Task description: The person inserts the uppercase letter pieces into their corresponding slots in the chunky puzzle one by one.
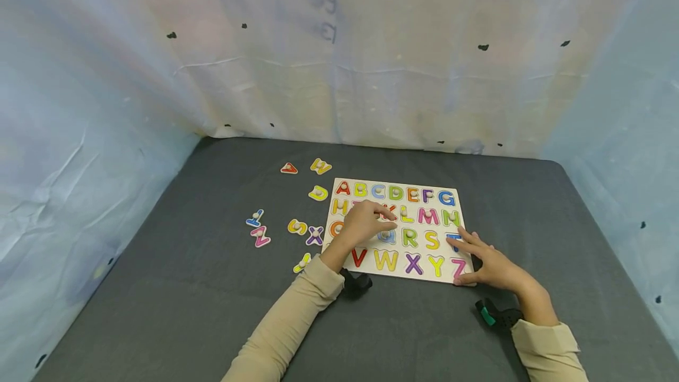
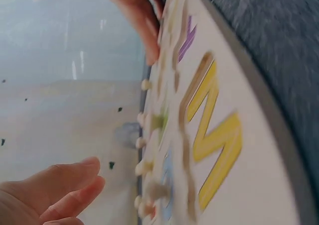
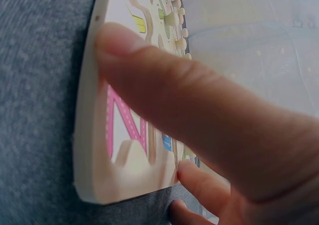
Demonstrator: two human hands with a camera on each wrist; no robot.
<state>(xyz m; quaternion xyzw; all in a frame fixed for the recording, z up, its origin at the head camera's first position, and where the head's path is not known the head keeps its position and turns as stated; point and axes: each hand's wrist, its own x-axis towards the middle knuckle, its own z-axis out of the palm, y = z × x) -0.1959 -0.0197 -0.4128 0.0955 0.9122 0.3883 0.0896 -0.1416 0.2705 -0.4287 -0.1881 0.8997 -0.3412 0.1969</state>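
Board (image 2: 269,170): pale wood in appearance, with a smooth, matt face and a plain cut edge. Letters (image 1: 315,236): thin, wood-like, their printed faces smooth. Knobs (image 2: 158,190): bare, wood-like, rounded and smooth, with a dull finish. Bench (image 1: 159,305): covered in matt cloth, whose surface looks rough and fibrous at close range. Sheeting (image 1: 371,99): plastic in appearance, thin, smooth and creased, with a soft sheen. Sleeves (image 1: 286,323): matt cloth. Wrist mount (image 1: 356,283): plastic in appearance.

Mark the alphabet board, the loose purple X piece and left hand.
Alphabet board (image 2: 261,170), left wrist view: its bare face.
Loose purple X piece (image 1: 315,235), head view: its middle.
Left hand (image 1: 361,226), head view: its back.
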